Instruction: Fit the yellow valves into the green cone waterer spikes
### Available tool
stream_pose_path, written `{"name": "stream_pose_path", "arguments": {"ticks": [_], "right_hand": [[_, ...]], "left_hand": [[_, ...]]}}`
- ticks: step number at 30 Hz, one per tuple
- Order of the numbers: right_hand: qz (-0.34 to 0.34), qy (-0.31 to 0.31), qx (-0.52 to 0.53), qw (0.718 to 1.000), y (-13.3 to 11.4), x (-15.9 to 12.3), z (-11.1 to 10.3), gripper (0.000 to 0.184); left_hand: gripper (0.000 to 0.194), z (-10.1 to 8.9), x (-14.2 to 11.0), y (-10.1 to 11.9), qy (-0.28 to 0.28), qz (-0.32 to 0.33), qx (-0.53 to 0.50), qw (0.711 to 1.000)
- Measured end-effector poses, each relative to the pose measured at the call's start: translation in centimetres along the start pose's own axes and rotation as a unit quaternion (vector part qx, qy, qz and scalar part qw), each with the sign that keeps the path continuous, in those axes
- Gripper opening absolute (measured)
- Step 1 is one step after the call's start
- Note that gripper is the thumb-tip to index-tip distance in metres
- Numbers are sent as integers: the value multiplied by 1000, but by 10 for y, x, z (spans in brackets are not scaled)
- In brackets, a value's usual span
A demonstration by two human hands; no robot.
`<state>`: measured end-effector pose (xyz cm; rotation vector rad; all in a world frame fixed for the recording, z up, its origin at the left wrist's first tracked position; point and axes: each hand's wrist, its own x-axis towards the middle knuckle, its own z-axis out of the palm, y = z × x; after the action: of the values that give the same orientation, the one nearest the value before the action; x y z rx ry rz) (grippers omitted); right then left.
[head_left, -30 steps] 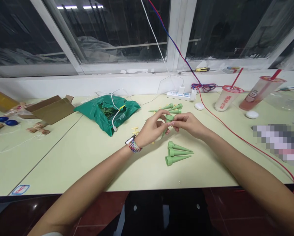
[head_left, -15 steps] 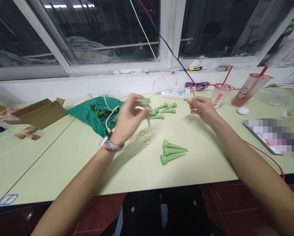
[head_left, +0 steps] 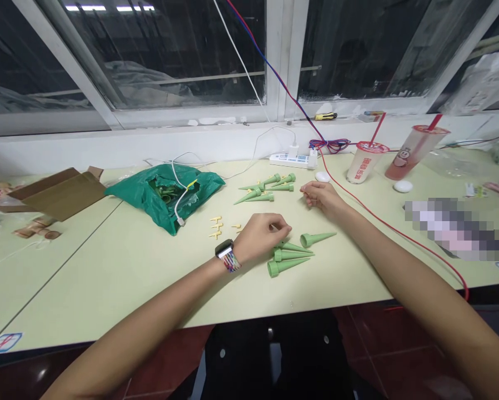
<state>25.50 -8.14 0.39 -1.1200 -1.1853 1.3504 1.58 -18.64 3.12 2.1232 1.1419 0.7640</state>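
In the head view my left hand (head_left: 263, 236), wearing a watch, is over the middle of the table. Its thumb and fingers meet at the tips, with nothing seen between them. Just right of those fingertips lies a loose green cone spike (head_left: 317, 239), its point to the right. Three more spikes (head_left: 292, 254) lie side by side, the rearmost partly covered by my left hand. My right hand (head_left: 325, 199) rests farther back with curled fingers; whatever they hold, if anything, is hidden. Several yellow small pieces (head_left: 216, 226) lie left of my left hand.
Several green spikes with yellow pieces (head_left: 270, 188) lie at the back. A green plastic bag (head_left: 143, 194) gapes at left, beside a cardboard box (head_left: 72, 194). Drink cups (head_left: 360, 166), a power strip (head_left: 289, 161) and a red cable (head_left: 383, 219) are behind and right.
My left hand has come down to the right and let go of a green spike, which now lies behind the three others. My right hand has lowered slightly and moved left.
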Motion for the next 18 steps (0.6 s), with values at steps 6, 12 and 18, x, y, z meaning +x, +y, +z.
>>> {"name": "stream_pose_path", "arguments": {"ticks": [6,12,18], "right_hand": [[-14,0,-4,1000,6,-1,10,32],[-35,-9,-6,999,10,-3,10,30],[-26,-14,-13,999,9,0,11,32]], "left_hand": [[38,19,8,26,-43,72,135,987],[28,45,41,33,-126,131,234,955],[23,14,35,14,-137,101,205,964]]}}
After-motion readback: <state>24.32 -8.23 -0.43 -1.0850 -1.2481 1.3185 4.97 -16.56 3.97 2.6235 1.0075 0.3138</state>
